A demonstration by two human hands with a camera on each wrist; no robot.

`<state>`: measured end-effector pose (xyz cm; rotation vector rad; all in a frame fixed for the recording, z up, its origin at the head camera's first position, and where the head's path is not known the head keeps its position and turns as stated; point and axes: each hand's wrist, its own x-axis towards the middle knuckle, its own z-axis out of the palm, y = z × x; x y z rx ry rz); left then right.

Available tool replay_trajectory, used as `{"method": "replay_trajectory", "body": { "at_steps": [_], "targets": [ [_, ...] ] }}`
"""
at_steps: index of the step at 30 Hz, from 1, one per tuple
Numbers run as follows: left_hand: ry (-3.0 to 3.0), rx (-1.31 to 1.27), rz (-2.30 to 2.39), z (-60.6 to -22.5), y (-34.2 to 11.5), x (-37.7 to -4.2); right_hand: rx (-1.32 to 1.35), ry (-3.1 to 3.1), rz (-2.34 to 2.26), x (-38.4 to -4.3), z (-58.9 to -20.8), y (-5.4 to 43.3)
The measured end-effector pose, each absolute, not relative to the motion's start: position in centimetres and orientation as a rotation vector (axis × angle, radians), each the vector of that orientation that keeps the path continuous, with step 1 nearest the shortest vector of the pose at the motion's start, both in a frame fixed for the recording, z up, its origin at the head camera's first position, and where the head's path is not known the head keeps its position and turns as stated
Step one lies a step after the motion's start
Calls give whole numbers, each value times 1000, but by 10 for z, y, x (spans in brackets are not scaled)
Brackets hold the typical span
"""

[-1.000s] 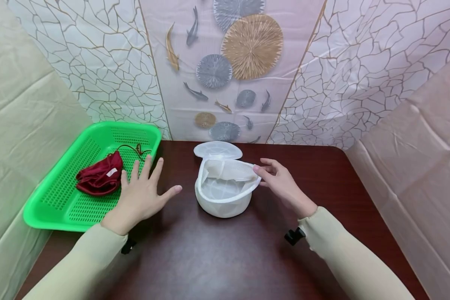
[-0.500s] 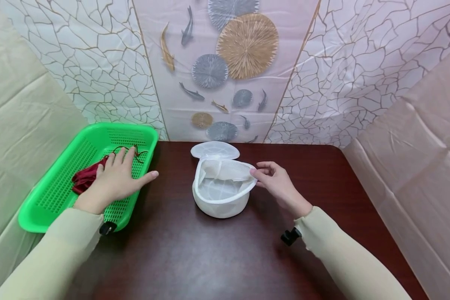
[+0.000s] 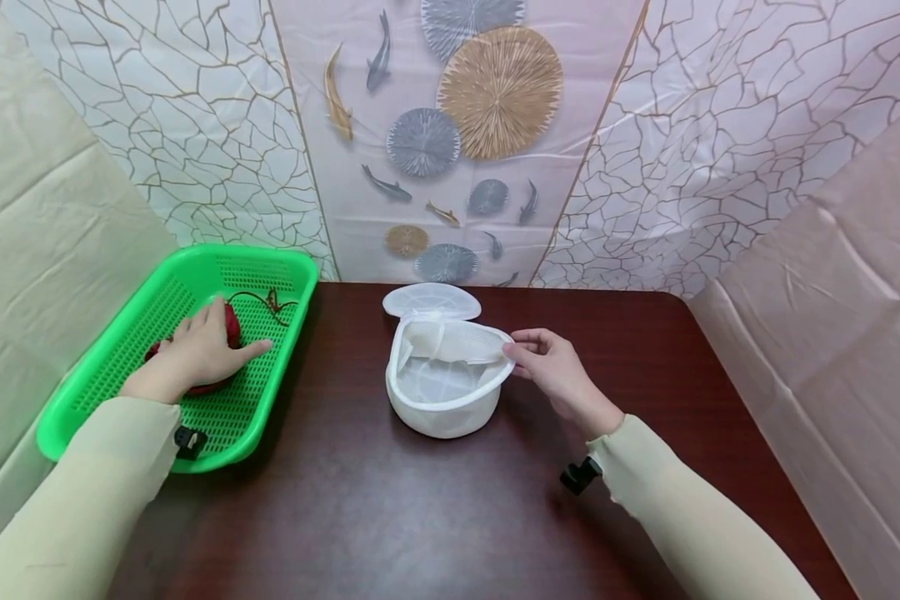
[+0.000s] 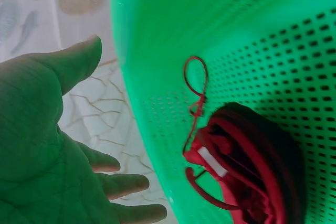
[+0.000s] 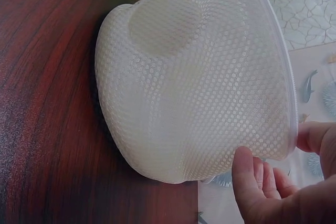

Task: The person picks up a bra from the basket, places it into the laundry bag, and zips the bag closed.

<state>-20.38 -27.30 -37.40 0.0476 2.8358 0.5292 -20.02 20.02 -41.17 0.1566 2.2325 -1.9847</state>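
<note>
In the head view my left hand (image 3: pixel 198 350) reaches over a dark red cloth item (image 3: pixel 232 327), partly hiding it. The left wrist view shows the palm facing it, fingers extended and thumb spread, apart from the red cloth (image 4: pixel 252 166). That cloth has a white label and a thin red cord (image 4: pixel 196 106), and lies in a green perforated basket (image 3: pixel 277 371). With thumb and fingers, my right hand (image 3: pixel 558 371) pinches the rim of a white mesh laundry bag (image 3: pixel 442 419). The bag stands unzipped, its round lid (image 3: pixel 431 300) folded back behind it.
The dark brown table (image 3: pixel 435 517) carries both the basket at left and the mesh bag in the middle. Patterned sheeting (image 3: pixel 450 208) hangs behind it, and plain cream sheets (image 3: pixel 817 308) flank the sides. A small black mount (image 3: pixel 581 475) sits at the right wrist.
My left hand has moved left, from the basket's right side to over the red cloth, and lowered towards it. The right hand keeps its hold on the bag's rim.
</note>
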Motion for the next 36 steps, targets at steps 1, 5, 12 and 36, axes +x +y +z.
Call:
{"method": "replay_trajectory", "body": {
  "at_steps": [1,5,12,36],
  "targets": [
    [2830,44,532,-376,-275,-205,159,2236,-1979,-200,-412,200],
    [2809,55,528,-387,-284,-211,178,2258,-1939,-201,-414,201],
    [2745,49,512,-401,-294,-217,198,2279,-1888,-201,-418,203],
    [2617,112,522,-427,-311,-229,120,2281,-1880,-199,-422,202]
  ]
}}
